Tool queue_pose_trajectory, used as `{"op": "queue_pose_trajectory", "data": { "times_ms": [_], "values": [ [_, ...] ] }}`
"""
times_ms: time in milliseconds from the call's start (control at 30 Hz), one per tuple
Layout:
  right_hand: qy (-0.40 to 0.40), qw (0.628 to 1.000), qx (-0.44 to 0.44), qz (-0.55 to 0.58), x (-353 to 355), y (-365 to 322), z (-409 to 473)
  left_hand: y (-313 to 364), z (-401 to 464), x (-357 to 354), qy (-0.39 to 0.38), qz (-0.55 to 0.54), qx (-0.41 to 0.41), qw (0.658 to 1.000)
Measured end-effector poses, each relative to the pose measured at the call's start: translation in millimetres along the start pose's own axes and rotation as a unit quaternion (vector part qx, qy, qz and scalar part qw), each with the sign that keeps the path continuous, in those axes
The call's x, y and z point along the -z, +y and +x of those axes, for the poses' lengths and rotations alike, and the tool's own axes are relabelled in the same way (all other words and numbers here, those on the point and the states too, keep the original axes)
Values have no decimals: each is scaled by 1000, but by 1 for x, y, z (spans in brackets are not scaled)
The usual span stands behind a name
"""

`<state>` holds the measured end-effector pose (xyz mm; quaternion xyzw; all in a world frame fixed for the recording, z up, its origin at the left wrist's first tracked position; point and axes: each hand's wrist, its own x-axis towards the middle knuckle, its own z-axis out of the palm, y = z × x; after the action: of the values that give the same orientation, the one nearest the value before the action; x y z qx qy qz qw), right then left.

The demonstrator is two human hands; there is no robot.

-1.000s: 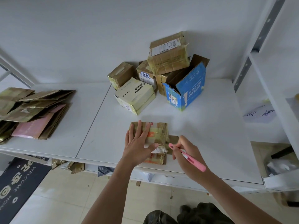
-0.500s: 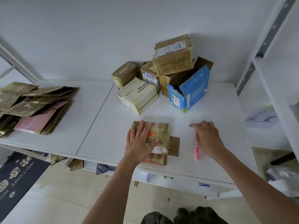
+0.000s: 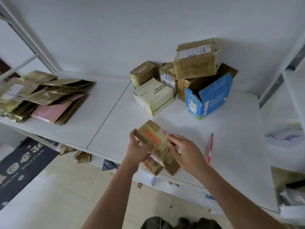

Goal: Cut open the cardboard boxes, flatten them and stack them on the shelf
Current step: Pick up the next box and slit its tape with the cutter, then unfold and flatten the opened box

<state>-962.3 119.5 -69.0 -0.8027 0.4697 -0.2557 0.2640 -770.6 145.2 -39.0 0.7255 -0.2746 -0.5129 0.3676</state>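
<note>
A small taped brown box with orange print point(image 3: 152, 137) lies at the front edge of the white shelf point(image 3: 234, 129), turned at an angle. My left hand point(image 3: 138, 150) grips its left side, fingers curled round the edge. My right hand point(image 3: 185, 153) rests on its right end with the fingers bent over it. The pink cutter point(image 3: 210, 148) lies alone on the shelf to the right of my right hand. A pile of flattened boxes point(image 3: 44, 96) sits at the left.
Whole boxes stand at the back: a cream box point(image 3: 153, 96), two small brown boxes point(image 3: 142, 73), an open blue box point(image 3: 209, 98) and a taped brown box point(image 3: 195, 59) on top. A paper note point(image 3: 283, 137) lies at the right. Cardboard scraps lie below the shelf.
My right hand has let go of the pink cutter, left it on the shelf and come back to the box. Both hands have turned the box at an angle.
</note>
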Motion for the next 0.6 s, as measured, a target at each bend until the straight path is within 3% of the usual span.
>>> {"op": "queue_pose_trajectory", "data": {
  "times_ms": [167,367,600],
  "values": [
    [25,997,-20,-75,4,-15,15,8,-5,-11,56,-65,27,996],
    [-43,996,-8,-79,-2,-29,42,13,-11,-15,59,-71,14,996],
    [-105,975,-18,-197,-1,-42,64,14,-10,-12,38,-96,25,994]
  ]
}}
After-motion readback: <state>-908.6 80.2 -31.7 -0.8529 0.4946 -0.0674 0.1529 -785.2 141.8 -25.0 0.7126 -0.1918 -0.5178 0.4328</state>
